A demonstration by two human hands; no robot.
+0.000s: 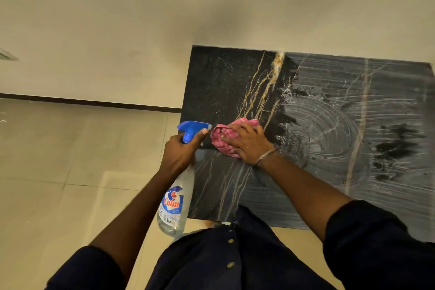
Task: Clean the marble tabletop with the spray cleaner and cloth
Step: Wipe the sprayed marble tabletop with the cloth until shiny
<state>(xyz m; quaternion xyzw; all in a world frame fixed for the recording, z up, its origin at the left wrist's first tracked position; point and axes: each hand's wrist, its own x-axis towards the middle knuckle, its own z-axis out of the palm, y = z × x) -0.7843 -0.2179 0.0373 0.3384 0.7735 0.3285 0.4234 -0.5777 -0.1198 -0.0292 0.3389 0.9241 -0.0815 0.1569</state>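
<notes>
The black marble tabletop with golden veins (219, 82) carries white foam streaks (329, 120) on its right part. On its left part, the right hand (247, 145) holds a crumpled pink cloth (220, 141) against the stone, fingers curled over it. Just beside the tabletop's left edge, the left hand (179, 152) grips a clear spray bottle with blue trigger head (175, 205), nozzle pointing to the cloth

— Where do we look from?
— From our own head, steeply down, close above the marble tabletop (211, 82) on the frame's right, with tiled floor (58, 160) on its left.
</notes>
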